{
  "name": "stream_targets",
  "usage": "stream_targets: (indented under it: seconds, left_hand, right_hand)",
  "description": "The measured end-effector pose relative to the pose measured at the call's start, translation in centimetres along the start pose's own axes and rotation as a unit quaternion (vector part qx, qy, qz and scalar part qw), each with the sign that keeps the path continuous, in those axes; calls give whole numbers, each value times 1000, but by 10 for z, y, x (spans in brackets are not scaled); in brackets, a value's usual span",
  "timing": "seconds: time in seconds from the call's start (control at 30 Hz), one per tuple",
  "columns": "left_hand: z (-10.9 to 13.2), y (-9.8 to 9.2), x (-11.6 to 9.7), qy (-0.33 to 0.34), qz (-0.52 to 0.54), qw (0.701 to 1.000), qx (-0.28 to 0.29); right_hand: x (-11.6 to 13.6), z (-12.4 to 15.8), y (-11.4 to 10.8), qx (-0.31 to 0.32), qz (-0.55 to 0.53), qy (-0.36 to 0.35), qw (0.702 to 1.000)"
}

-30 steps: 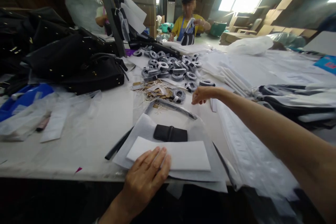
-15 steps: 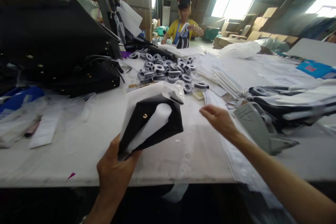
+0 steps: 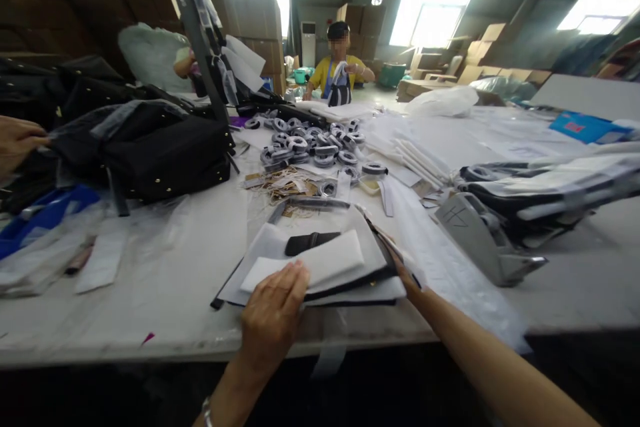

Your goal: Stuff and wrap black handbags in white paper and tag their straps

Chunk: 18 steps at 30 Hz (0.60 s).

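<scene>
Fingers (image 3: 299,275) side by side, the left hand (image 3: 274,303) rests on white padding (image 3: 336,257); the right hand (image 3: 407,278) touches the black bag (image 3: 353,285). I can't tell either grip.

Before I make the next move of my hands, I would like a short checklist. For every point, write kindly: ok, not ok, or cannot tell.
1. Left hand on the white foam sheet: ok, fingers rest on top.
2. Right hand at the right edge of the stack: ok.
3. Right-hand grip secure: cannot tell, the fingers are hidden.
4. Foam sheet lying flat: not ok, its right end appears raised.
5. Tape dispenser apart from the stack: ok, it stands to the right.
6. Other person's hand away from the stack: ok, it is at the far left, by the black bags.
</scene>
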<state>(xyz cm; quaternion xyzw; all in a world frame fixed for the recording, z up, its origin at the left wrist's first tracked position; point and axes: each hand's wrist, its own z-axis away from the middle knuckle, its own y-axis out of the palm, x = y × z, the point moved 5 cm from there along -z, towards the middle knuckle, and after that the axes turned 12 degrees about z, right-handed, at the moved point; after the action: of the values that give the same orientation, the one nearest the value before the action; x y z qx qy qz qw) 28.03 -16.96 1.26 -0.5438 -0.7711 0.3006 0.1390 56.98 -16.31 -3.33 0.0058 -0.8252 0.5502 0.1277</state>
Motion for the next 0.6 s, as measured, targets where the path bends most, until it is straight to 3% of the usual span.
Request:
stream_targets:
  seconds: [0.07,0.13,0.2,0.23,0.3,0.37,0.4,0.47,0.6]
  left_hand:
    - [7,11,-8,25,-8,999,28]
    - [13,19,-13,32,-14,998,46]
    - [16,22,-15,32,-18,998,56]
    - [16,22,-15,31,-20,998,59]
    - [16,22,-16,34,-22,997,61]
    - [15,21,-16,42,-23,997,59]
    - [15,21,-16,43,-25,997,58]
    - [15,22,-17,43,-27,997,56]
    - [16,23,-18,42,-33,997,53]
  right_hand:
    - [-44,11,-19,-95,-43,127,986]
    - [-76,22,-44,-201,-109,254,940]
    - [-74,18,-67,-237,-157,265,922]
    - [-59,7,-76,-218,-166,222,936]
    - [-12,-25,-83,-119,-143,105,977]
    - [36,-58,-67,72,-30,17,997]
    - [51,-72,-52,173,49,15,984]
    - [68,-96,-29,252,114,37,960]
    - [65,-120,11,290,159,86,940]
